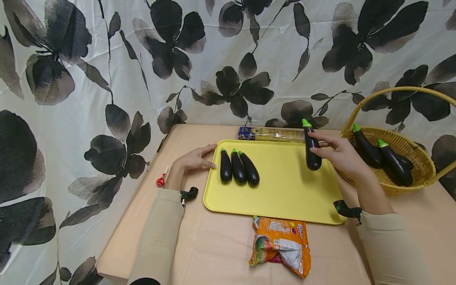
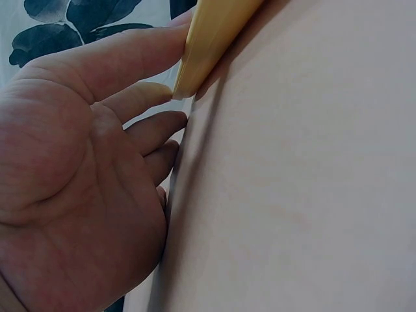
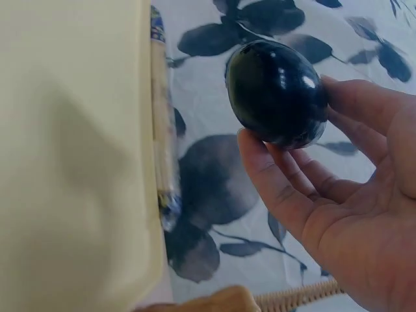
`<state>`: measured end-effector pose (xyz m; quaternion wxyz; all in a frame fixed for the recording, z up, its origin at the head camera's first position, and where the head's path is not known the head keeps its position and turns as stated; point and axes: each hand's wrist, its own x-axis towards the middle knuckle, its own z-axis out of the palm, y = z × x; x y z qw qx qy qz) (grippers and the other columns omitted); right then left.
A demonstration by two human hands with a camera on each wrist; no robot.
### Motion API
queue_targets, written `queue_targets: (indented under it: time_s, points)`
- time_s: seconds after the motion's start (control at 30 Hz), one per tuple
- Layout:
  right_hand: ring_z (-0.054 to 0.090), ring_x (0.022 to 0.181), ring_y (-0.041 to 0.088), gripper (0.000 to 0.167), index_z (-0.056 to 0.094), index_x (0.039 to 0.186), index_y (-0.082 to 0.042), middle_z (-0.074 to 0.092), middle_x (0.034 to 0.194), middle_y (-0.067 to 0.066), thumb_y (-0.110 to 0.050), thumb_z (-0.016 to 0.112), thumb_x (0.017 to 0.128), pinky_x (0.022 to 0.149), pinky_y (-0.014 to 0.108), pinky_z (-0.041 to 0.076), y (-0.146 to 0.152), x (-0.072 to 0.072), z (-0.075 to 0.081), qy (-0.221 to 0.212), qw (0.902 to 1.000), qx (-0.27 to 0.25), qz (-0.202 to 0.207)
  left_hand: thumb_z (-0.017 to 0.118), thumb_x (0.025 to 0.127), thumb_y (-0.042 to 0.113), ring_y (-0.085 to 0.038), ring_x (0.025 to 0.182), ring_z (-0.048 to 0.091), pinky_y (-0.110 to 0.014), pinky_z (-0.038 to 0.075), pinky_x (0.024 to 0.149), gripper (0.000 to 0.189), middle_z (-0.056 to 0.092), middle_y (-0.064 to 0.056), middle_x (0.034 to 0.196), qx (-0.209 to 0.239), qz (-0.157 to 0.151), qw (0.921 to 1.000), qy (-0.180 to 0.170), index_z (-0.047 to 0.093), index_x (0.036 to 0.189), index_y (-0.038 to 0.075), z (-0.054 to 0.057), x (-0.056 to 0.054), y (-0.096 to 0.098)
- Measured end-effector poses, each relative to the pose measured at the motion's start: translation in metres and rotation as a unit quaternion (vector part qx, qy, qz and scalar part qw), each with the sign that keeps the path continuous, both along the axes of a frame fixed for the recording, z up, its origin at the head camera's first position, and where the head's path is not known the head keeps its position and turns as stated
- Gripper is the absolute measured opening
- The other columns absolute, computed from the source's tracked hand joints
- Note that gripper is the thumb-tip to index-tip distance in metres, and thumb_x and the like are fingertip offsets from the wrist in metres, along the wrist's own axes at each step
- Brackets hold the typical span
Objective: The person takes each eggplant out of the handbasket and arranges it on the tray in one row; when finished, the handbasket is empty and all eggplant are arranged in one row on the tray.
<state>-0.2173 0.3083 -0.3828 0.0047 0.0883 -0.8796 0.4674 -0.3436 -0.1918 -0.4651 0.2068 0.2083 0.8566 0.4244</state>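
My right hand (image 1: 342, 156) holds a glossy dark eggplant (image 1: 313, 154) with a green stem end above the right side of the yellow tray (image 1: 285, 202). The right wrist view shows this eggplant's (image 3: 276, 94) rounded bottom between thumb and fingers. Three eggplants (image 1: 238, 168) lie side by side at the tray's left. My left hand (image 1: 192, 159) grips the tray's left rim near the far corner. In the left wrist view the thumb and index finger (image 2: 146, 97) meet the tray edge (image 2: 211, 42).
A wicker basket (image 1: 425, 160) with more eggplants (image 1: 393, 164) stands at the right. Behind the tray lies a long clear-and-blue packet (image 1: 274, 134). An orange snack bag (image 1: 281, 245) lies in front, and a red lollipop (image 1: 161, 181) is beside the left wrist.
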Motion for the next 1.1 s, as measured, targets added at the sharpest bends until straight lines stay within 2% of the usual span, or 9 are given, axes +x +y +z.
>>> queue_targets:
  time_s: [0.07, 0.13, 0.33, 0.57, 0.83, 1.1]
  points:
    - [0.048, 0.134, 0.034, 0.056, 0.051, 0.156, -0.023, 0.041, 0.163, 0.01, -0.033, 0.067, 0.103, 0.105, 0.053, 0.04, -0.006, -0.001, -0.002, -0.006, 0.9998, -0.016, 0.011, 0.09, 0.082, 0.028, -0.022, 0.164, 0.007, -0.046, 0.007, 0.133, 0.103, 0.02, -0.002, 0.175, -0.002, 0.0, 1.0, 0.001, 0.03, 0.166, 0.02, 0.0, 0.0, 0.0]
    - [0.047, 0.133, 0.033, 0.056, 0.051, 0.156, -0.024, 0.041, 0.163, 0.009, -0.032, 0.067, 0.103, 0.103, 0.054, 0.039, -0.012, -0.002, -0.003, -0.013, 0.9996, -0.02, 0.017, 0.09, 0.082, 0.028, -0.023, 0.164, 0.006, -0.047, 0.007, 0.133, 0.103, 0.019, -0.002, 0.175, -0.006, 0.0, 1.0, 0.003, 0.03, 0.166, 0.02, 0.0, -0.001, 0.0]
    - [0.046, 0.135, 0.037, 0.057, 0.051, 0.156, -0.022, 0.043, 0.158, 0.015, -0.028, 0.068, 0.102, 0.091, 0.042, 0.042, -0.03, -0.009, -0.009, -0.024, 0.9987, -0.01, 0.045, 0.089, 0.082, 0.028, -0.024, 0.164, 0.007, -0.048, 0.007, 0.133, 0.102, 0.02, -0.003, 0.175, -0.01, -0.004, 0.9999, 0.007, 0.031, 0.166, 0.019, 0.001, -0.001, 0.0]
    - [0.052, 0.133, 0.039, 0.055, 0.053, 0.155, -0.018, 0.044, 0.159, 0.016, -0.022, 0.068, 0.102, 0.087, 0.029, 0.051, -0.046, -0.014, -0.016, -0.026, 0.9967, -0.017, 0.075, 0.09, 0.082, 0.03, -0.021, 0.163, 0.008, -0.045, 0.007, 0.133, 0.101, 0.02, -0.001, 0.175, -0.013, 0.005, 0.9999, 0.006, 0.032, 0.165, 0.022, 0.0, -0.001, 0.0]
    - [0.054, 0.133, 0.042, 0.054, 0.054, 0.153, -0.013, 0.044, 0.161, 0.019, -0.018, 0.069, 0.101, 0.085, 0.025, 0.056, -0.058, -0.022, -0.026, -0.038, 0.9947, -0.018, 0.093, 0.089, 0.083, 0.027, -0.025, 0.164, 0.006, -0.047, 0.006, 0.133, 0.101, 0.018, -0.004, 0.175, -0.005, -0.005, 1.0, 0.007, 0.031, 0.165, 0.019, 0.001, -0.001, 0.0]
    - [0.055, 0.134, 0.043, 0.053, 0.055, 0.152, -0.013, 0.045, 0.159, 0.02, -0.019, 0.068, 0.102, 0.088, 0.032, 0.06, -0.072, -0.029, -0.036, -0.063, 0.9911, -0.02, 0.116, 0.089, 0.082, 0.029, -0.023, 0.164, 0.006, -0.047, 0.006, 0.133, 0.102, 0.019, -0.003, 0.175, -0.006, -0.002, 1.0, 0.003, 0.031, 0.165, 0.021, 0.0, -0.001, -0.001]
